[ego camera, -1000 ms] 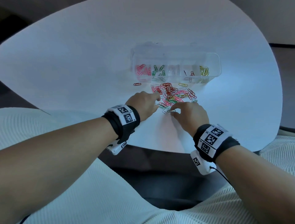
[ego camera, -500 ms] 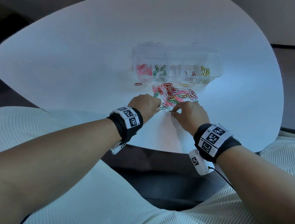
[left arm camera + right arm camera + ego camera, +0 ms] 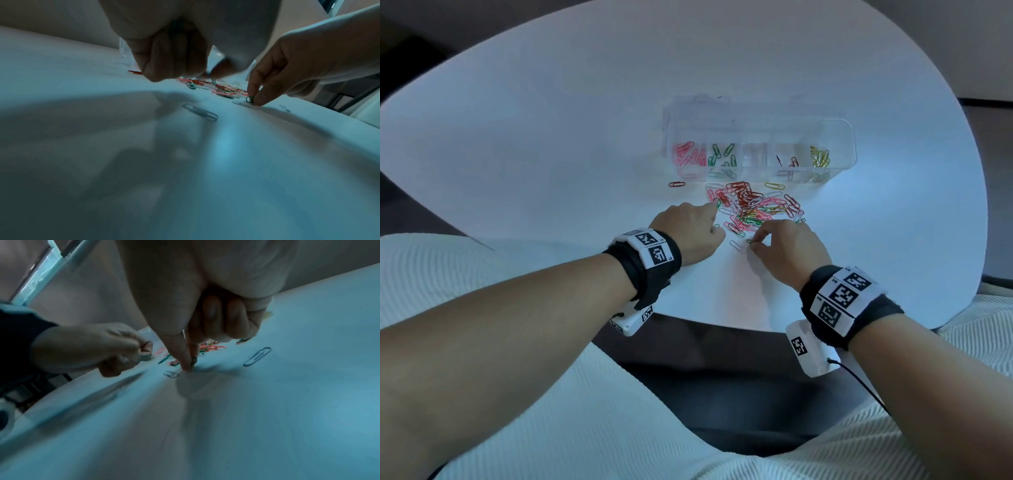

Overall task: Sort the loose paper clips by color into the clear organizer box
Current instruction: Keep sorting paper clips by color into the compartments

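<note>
Right hand [image 3: 787, 250] pinches a green clip [image 3: 750, 241] off the surface [image 3: 551, 137] beside the pile [image 3: 753, 205], left hand [image 3: 690, 233] curled, contents unclear; the thin clip could slip before reaching the box [image 3: 839, 137].

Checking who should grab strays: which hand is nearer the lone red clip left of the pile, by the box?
Left. The left hand lies just below the lone red clip; the right hand sits beyond the pile, pinching a green clip.

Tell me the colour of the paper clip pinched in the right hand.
Green. The small wire paper clip pinched by the right hand shows best in the left wrist view.
</note>
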The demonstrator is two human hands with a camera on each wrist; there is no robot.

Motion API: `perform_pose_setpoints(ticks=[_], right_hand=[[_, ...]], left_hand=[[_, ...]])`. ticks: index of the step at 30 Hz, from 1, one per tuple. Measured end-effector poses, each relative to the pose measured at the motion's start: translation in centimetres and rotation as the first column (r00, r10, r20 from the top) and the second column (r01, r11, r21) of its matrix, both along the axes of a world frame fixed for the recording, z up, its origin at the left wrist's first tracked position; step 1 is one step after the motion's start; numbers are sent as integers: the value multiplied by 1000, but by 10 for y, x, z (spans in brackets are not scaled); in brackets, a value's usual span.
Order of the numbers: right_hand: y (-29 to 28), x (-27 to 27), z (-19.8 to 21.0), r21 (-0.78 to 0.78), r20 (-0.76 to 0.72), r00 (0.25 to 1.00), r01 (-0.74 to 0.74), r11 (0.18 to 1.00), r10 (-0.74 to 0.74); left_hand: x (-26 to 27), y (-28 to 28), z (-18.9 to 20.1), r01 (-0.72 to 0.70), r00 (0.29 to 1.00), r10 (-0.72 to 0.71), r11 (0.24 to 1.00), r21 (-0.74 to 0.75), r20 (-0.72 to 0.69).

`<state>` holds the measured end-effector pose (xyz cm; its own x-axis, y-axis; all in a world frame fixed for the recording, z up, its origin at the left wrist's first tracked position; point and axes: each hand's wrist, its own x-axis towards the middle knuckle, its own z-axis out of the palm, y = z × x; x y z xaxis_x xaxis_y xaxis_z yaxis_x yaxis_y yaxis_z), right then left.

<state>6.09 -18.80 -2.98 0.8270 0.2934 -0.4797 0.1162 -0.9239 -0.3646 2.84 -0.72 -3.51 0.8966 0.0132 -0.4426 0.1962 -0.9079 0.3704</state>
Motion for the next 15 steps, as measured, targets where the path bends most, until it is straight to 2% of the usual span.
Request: perform_pose_setpoints(ticks=[3,4,6,8,10,12,15], right_hand=[[-2,8,2,181,-155,982,133,974,-105],[-2,11,5,244,-254,956,213,946,-150],[-2,15,14,345,-487,846,414,842,-217],[1,17,25,391,-649,736,538,747,-191],[4,18,34,434,-709,694,568,699,-124],[9,21,41,478,-749,659,610,632,-70],[16,27,50,488,-792,607,694,529,-66]], left_hand=[[4,2,8,-65,998,69,987,-148,16],[7,2,10,-102,994,107,970,-222,11],[16,4,14,-209,977,212,910,-359,-31],[23,5,21,-369,926,355,785,-497,-126],[29,6,30,-469,869,438,590,-657,-228],[29,5,43,-442,871,419,436,-784,-257],[32,6,67,-390,883,384,277,-878,-271]])
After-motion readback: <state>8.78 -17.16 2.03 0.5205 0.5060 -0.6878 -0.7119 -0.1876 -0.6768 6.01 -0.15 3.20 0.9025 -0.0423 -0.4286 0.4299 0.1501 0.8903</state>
